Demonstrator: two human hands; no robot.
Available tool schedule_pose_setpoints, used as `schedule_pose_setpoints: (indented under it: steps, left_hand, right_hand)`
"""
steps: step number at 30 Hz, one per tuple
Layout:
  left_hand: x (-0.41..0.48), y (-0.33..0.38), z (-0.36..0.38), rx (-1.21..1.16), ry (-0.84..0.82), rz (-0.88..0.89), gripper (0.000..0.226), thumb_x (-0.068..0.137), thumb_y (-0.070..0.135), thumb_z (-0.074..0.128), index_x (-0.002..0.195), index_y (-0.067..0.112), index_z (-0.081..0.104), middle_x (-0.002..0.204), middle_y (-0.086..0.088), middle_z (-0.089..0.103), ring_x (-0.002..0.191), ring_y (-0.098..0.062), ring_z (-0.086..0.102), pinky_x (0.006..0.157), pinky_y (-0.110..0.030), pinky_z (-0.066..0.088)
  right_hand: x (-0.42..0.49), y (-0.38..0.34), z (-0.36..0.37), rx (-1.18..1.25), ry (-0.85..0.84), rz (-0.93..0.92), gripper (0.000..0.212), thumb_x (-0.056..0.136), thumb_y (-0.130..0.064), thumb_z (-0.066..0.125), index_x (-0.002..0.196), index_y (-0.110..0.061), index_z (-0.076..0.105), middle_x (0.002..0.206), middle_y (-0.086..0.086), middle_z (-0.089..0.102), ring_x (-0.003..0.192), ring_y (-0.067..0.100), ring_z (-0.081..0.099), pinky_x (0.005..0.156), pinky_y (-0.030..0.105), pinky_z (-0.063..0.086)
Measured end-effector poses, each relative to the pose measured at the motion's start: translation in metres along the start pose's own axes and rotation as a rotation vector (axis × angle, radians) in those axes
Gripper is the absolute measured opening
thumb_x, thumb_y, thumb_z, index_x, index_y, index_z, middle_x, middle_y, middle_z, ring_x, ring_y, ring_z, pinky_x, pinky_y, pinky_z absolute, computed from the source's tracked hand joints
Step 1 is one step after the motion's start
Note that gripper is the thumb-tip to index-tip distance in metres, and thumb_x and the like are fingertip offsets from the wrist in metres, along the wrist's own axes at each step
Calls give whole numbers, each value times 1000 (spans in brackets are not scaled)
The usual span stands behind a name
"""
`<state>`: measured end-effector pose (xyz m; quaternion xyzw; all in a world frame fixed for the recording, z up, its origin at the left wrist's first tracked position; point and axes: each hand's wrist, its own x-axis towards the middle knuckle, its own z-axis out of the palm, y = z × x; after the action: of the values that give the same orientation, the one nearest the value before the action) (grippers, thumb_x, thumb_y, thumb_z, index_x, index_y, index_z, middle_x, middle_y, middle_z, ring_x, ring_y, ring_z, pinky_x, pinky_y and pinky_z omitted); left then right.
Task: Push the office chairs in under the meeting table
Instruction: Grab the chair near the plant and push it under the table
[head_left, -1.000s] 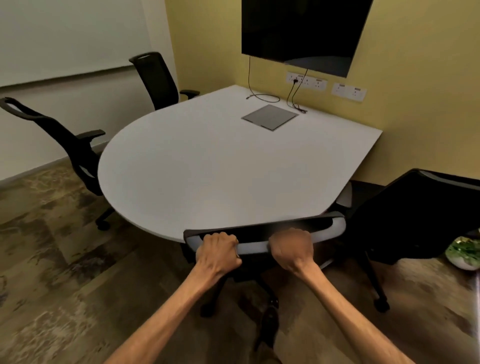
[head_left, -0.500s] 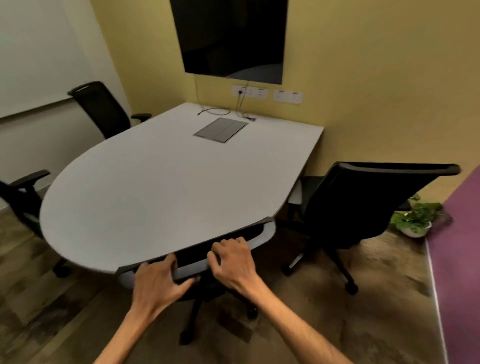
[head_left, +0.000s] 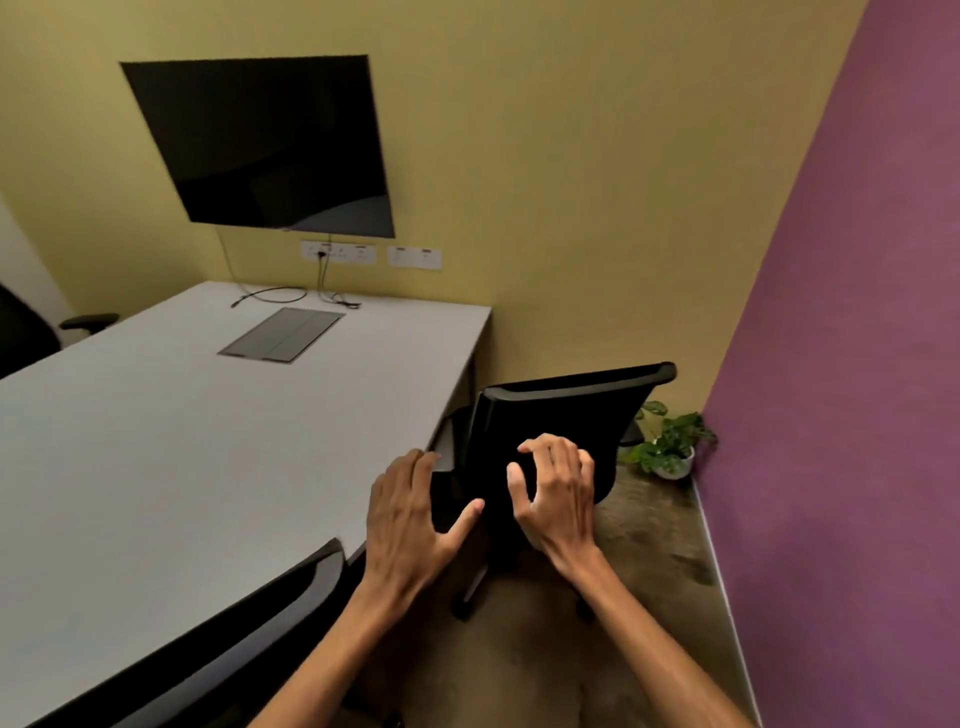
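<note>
Hands of the person reach toward the next chair. We see the left hand with its fingers spread and its grip wide open, holding nothing, raised over the corner of the counter. The right hand is likewise empty, fingers curled and parted, in front of the dark backrest of the office chair; we cannot tell whether either hand touches it.

This chair stands at the right side of the counter, backrest toward us, its seat mostly outside the edge, so we judge it not yet pushed in. A second chair sits at the near edge with its backrest against the counter, apparently tucked under. A third chair shows at the far left.

We judge that the chair rolls readily on its castors over the floor and may swivel if pushed off-centre. The stiff top rail of the backrest offers the best hold, one hand near each end. A potted plant stands in the corner just behind.
</note>
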<state>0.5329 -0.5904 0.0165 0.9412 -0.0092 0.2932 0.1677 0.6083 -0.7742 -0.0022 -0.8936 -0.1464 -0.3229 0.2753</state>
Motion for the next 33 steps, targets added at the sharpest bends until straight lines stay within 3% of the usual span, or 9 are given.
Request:
schedule_pose_setpoints:
  steps: [7,16,22,25,27,29,31,33]
  left_hand:
    - [105,51,59,-1,3,162,62,81,68,50,115,16,49,111,-2,56,101,-19,51,89,-32,40]
    - [191,59,155,-50,-109,206,56,80,62,53,108,14,56,102,-3,62,91,-19,55,85,-32,45]
    - [226,46,200,-63,-199,210,54,78,62,54,102,13,56,95,-3,61,86,-20,55,79,-34,44]
    - [243,36,226,-96,-350,215,53,76,63,55,98,15,58,92,-2,64,84,-22,59,73,-35,46]
    - [248,33,238,-55,-462,248,48,75,63,56,88,17,59,85,-1,67,79,-23,63,63,-33,45]
    - [250,34,250,19,-512,275,44,74,62,55,76,18,61,73,0,67,68,-24,64,55,-31,41]
    - [253,37,256,40,-545,222,40,73,57,57,67,18,63,60,0,64,58,-24,61,52,-29,39]
    - [258,39,260,72,-597,158,27,69,42,59,61,16,59,55,-1,56,56,-27,59,53,-29,39]
  right_hand:
    - [81,87,-25,-165,56,40,27,89,-42,50,103,-20,59,105,0,60,103,22,54,92,42,37]
    - [150,166,7,-267,-25,42,32,91,-43,45,97,-17,61,100,2,65,94,22,55,84,40,37]
    - [182,208,53,-324,-190,33,33,91,-43,43,95,-15,60,97,3,64,93,24,55,87,40,37]
    - [193,226,78,-341,-272,4,30,93,-41,46,89,-16,62,91,2,65,89,22,56,89,40,37]
    - [192,237,89,-340,-321,-2,34,94,-41,46,79,-16,63,81,2,65,81,22,57,87,40,39]
    - [192,247,96,-316,-345,17,47,95,-41,42,59,-15,56,60,2,59,61,22,54,74,38,41]
    - [195,252,99,-278,-322,19,53,91,-41,39,44,-15,40,41,-2,41,41,20,41,56,32,33]
    - [200,254,102,-276,-308,-6,49,85,-38,40,41,-18,33,36,-2,34,34,21,36,53,27,23]
